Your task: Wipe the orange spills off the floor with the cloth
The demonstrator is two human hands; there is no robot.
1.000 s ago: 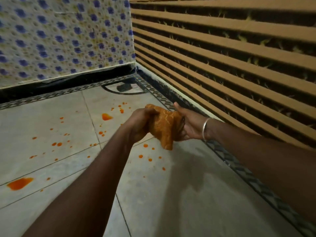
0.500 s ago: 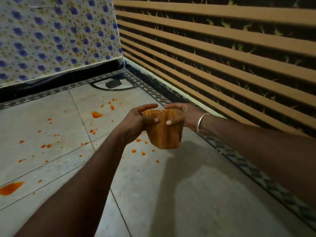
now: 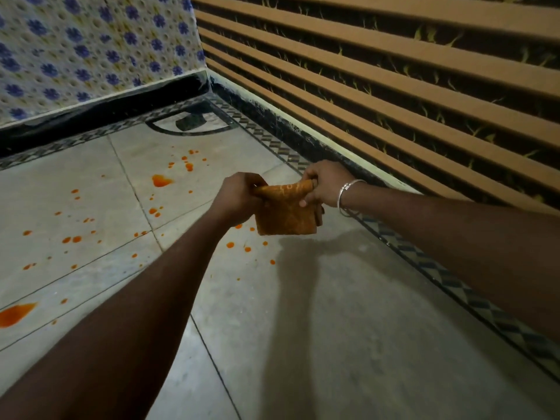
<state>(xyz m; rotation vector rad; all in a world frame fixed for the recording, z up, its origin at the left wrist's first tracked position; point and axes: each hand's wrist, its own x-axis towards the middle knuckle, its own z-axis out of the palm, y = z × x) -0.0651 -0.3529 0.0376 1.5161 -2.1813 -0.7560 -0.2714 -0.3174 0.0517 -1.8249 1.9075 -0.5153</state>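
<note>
Pale squiggles along the top fold of the orange cloth [image 3: 286,213] were too blurred to read as writing. The left hand's [image 3: 239,198] fingers were hidden behind its own back and the fabric, though it plainly gripped the cloth's upper left corner. The right hand [image 3: 322,186], with a silver bangle [image 3: 344,195] at the wrist, pinched the upper right corner, thumb across the front and fingers curled over the top edge. The folded cloth hung as a rough square between the two hands, held up in the air above the tiled floor [image 3: 333,313], with its shadow thrown on the tiles below. Orange spills [image 3: 160,180] dotted the floor to the left of the hands and just under the cloth, none of them touching it. A larger orange puddle [image 3: 15,313] was cut off by the left edge. In the far corner a dark shape [image 3: 191,121] inside a curved floor line was hard to make out.
</note>
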